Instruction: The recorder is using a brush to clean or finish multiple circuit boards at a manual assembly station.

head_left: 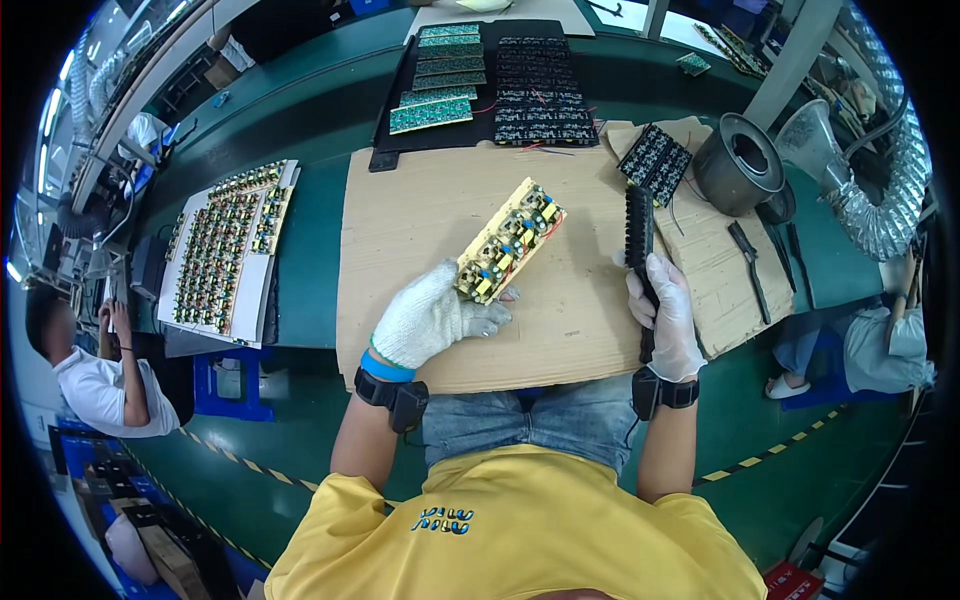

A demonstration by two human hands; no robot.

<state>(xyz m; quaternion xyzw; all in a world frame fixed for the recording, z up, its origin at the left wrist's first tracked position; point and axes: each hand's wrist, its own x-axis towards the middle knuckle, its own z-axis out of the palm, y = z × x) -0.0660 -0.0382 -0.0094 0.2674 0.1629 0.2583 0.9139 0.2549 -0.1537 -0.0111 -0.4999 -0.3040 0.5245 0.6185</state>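
Note:
My left hand [425,315], in a white knit glove, is closed on the lower end of a circuit board panel [510,240] crowded with yellow, blue and dark components. The panel is tilted above a cardboard sheet [420,220]. My right hand [668,310], in a thin pale glove, grips a black brush [640,235] by its handle, bristle end pointing away from me. Brush and panel are apart. Beyond the brush, a dark circuit board panel [655,163] with wires rests on cardboard at the right.
Green and black board panels [545,90] lie in rows at the back. Populated boards fill a white sheet [285,220] on the left. At right stand a grey metal pot [738,165], an extraction hose [890,225] and a dark hand tool [750,270]. A co-worker [115,385] sits at left.

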